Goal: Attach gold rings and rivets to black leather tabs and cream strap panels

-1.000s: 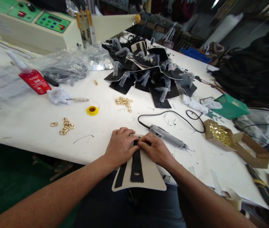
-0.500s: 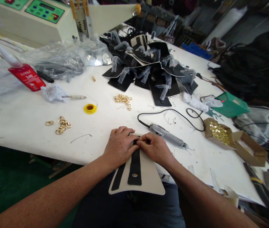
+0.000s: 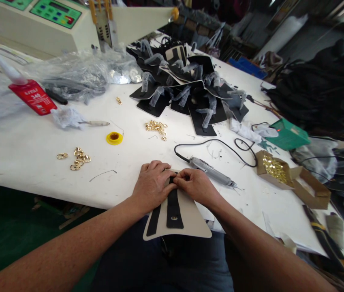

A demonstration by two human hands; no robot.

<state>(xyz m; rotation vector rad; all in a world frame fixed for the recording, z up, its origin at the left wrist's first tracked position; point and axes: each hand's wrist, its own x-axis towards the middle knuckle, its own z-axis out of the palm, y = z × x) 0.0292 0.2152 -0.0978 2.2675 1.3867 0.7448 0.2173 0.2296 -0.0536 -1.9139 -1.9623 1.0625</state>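
A beige panel overhangs the table's near edge, with a black strap on it that carries a round metal snap near its lower end. To the left of the strap runs a thinner black strip. My left hand is closed on the far end of the strap, its back spread over the panel. Against its fingertips my right hand pinches at the same far end; whether something small sits between those fingers is hidden. A grey electric screwdriver lies just beyond my right hand.
Gold buckles and small gold clasps lie beyond my hands, near a yellow tape roll. A red glue bottle is at left. Black panels are piled at the back. A box of gold pieces stands right.
The panel's near end has lifted and shifted slightly right. Both hands keep their hold at the strap's far end, with the right fingers moved a little. The view has shifted slightly.
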